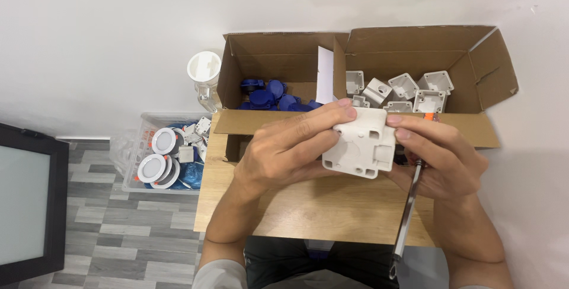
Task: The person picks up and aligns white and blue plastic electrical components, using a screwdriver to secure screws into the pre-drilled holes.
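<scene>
I had my left hand (284, 153) curled around the near side of a white plastic housing (360, 145), fingers closed over its top edge and thumb beneath. My right hand (438, 159) pinched the opposite side with its fingertips, and it also had a screwdriver (409, 206) tucked against the palm, the metal shaft pointing down toward my lap. The housing was held in the air just above the wooden table (308, 206), its flat back facing the camera.

Beyond my hands stood an open cardboard box (355, 58) split by a divider: blue caps (269, 96) in the left compartment, more white housings (409, 90) in the right. To the left, on the floor, a clear plastic bin (133, 147) held round white lamps (159, 156), and a white cup-like part (204, 67) stood near the box.

I judged the risk to lie in my right hand doing two jobs at once. With only fingertips on the housing and the screwdriver loosely trapped, either could slip; the tool might slide out and drop off the table edge, or the housing might twist from my grip.
</scene>
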